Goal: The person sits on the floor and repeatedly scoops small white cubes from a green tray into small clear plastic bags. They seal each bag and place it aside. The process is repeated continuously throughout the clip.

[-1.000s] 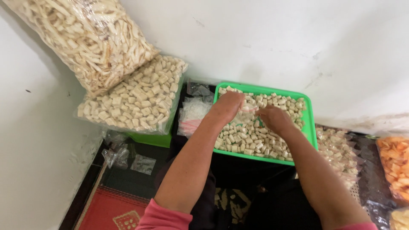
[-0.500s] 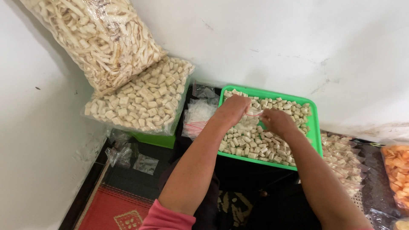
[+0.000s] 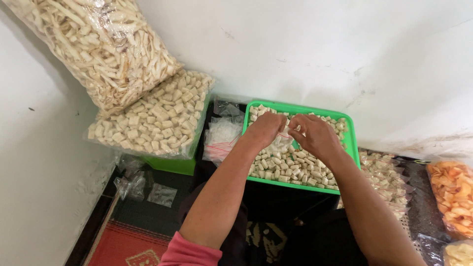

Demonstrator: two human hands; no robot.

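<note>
While hands meet, tray [image 3: 351, 143] (green) holds snacks [image 3: 290, 165].

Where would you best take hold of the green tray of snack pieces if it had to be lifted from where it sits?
Probably by the two short ends of the green tray, one hand per side, fingers under its raised rim. It lies flat and is heaped with loose snack pieces, so a level two-sided lift suits it. The left hand and right hand sit over the middle.
</note>
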